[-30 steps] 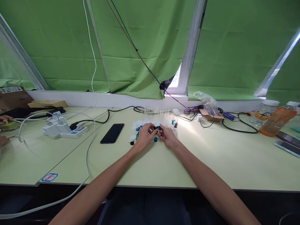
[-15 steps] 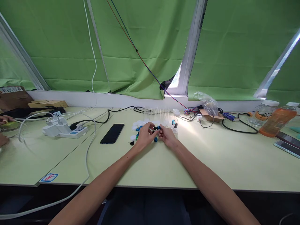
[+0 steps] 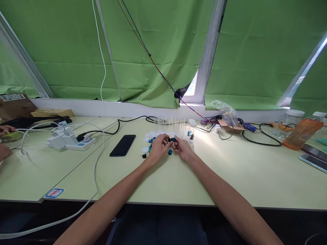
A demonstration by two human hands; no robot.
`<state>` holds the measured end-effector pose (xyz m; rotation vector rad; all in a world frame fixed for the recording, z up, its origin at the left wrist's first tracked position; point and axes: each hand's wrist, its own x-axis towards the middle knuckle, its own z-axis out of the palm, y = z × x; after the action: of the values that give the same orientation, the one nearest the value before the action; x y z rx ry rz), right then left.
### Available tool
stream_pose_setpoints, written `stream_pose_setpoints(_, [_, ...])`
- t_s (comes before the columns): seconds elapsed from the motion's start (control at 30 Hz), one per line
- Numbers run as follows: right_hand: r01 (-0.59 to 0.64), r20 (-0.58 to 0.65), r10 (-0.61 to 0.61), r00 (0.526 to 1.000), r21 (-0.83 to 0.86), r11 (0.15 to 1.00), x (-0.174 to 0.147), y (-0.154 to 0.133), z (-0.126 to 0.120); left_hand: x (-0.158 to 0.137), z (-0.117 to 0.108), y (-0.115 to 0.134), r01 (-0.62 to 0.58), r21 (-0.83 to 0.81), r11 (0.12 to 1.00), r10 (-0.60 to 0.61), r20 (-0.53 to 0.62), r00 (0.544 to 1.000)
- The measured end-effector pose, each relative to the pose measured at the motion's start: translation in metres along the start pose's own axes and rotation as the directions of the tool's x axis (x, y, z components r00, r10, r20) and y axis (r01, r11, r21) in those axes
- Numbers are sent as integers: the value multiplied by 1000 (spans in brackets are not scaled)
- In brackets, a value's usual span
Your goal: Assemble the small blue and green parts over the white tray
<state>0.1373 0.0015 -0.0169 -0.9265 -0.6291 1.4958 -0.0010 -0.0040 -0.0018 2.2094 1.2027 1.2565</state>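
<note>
My left hand (image 3: 161, 146) and my right hand (image 3: 181, 146) meet over the table, fingertips pinched close together. Between them is a small dark blue-and-black piece (image 3: 173, 139), too small to name. Both hands seem closed on it. Blue and green small pieces (image 3: 150, 144) lie left of my left hand, partly hidden by it. One blue piece (image 3: 170, 152) rests just below the fingers, and a black piece with a thin wire (image 3: 144, 156) lies at the left. Behind the hands stand several clear thin tubes (image 3: 176, 126) among white round caps (image 3: 159, 131).
A black phone (image 3: 123, 145) lies to the left, beside a white power strip (image 3: 74, 144) with chargers and trailing cables. An orange bottle (image 3: 302, 132), a clear jar (image 3: 283, 123) and another phone (image 3: 313, 161) are at the right. Another person's hands (image 3: 5, 151) show at the far left.
Almost nothing differs. My fingers shift slightly around the small dark piece, and the whole view moves a touch.
</note>
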Motion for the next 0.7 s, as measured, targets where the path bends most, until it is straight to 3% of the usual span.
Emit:
stream_pose_setpoints(0.17, [-12,-14,12,1000,0,1000,-3,-2,2,0,0,1,-29,8,1000,29,0,1000])
stream_pose_setpoints(0.4, [-6,-21,6,1000,-21,1000,-4,-2,3,-1,-1,5,64,92,994,-60,-44,997])
stream_pose_setpoints(0.7, [-13,-17,12,1000,-29,999,-2,-2,2,-1,-3,7,77,82,994,-78,7,997])
